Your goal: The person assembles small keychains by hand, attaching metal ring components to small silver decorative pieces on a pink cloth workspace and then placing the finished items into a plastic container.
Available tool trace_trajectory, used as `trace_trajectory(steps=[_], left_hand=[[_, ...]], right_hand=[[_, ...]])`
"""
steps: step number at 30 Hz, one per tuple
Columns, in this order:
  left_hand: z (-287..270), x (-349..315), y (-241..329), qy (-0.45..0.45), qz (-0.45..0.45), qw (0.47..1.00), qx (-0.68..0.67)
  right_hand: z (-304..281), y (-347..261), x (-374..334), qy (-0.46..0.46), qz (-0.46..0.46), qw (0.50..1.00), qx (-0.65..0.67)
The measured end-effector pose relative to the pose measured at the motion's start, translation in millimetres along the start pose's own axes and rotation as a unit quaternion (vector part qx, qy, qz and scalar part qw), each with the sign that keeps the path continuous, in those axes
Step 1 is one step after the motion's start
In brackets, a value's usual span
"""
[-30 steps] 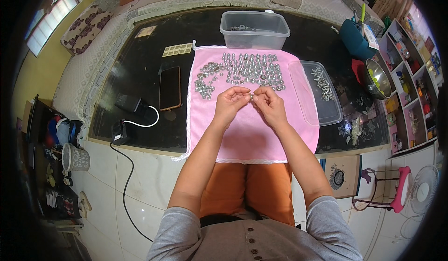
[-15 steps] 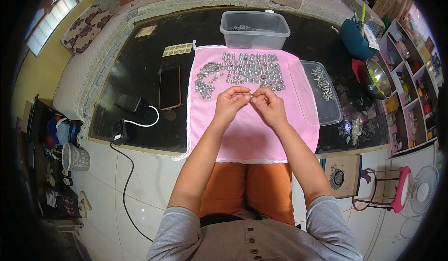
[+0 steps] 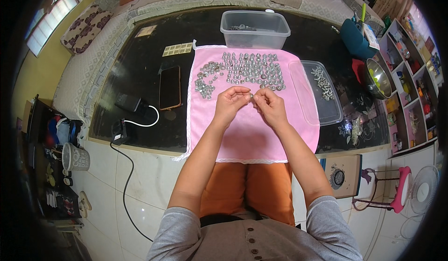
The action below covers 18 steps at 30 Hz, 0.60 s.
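Note:
Between the fingertips of both hands is a small silvery metal piece [image 3: 252, 96], too small to make out fully. My left hand [image 3: 232, 103] pinches it from one side and my right hand [image 3: 269, 104] from the other, just above the pink cloth [image 3: 242, 142]. Beyond my fingers, rows of small cone-shaped metal pieces [image 3: 252, 67] stand on the cloth. A loose heap of small round metal pieces [image 3: 205, 88] lies to the left of them. On the right, a clear plastic lid [image 3: 330, 114] lies partly on the cloth and holds a pile of small screws [image 3: 323, 83].
A clear plastic tub [image 3: 254, 39] with some metal parts stands behind the cloth on the black table [image 3: 186, 27]. To the left lie a phone [image 3: 170, 88] and a black adapter [image 3: 128, 103] with a white cable. A steel bowl [image 3: 378, 78] leans by the shelves at right.
My right fingers have shifted very slightly around the small metal piece. Everything else looks the same.

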State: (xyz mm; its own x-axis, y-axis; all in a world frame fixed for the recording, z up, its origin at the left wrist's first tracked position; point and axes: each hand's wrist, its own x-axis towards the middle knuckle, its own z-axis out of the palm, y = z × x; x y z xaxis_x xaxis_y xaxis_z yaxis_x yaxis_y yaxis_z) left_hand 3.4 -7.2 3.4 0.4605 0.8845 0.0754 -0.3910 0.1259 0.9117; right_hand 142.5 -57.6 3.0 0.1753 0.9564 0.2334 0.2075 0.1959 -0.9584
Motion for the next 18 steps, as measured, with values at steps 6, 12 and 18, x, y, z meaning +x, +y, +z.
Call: trace_trajectory(steps=[6, 12, 18], left_hand=[[-1.2, 0.4, -0.7, 0.001, 0.003, 1.000, 0.000], [-0.1, 0.2, -0.1, 0.001, 0.002, 1.000, -0.001], [-1.6, 0.8, -2.1, -0.002, 0.004, 1.000, 0.004]], right_hand=[[1.5, -5.4, -0.8, 0.019, -0.053, 0.997, -0.044], [1.8, -1.7, 0.2, 0.004, -0.006, 1.000, 0.008], [2.5, -3.4, -0.4, 0.007, -0.013, 0.999, 0.034]])
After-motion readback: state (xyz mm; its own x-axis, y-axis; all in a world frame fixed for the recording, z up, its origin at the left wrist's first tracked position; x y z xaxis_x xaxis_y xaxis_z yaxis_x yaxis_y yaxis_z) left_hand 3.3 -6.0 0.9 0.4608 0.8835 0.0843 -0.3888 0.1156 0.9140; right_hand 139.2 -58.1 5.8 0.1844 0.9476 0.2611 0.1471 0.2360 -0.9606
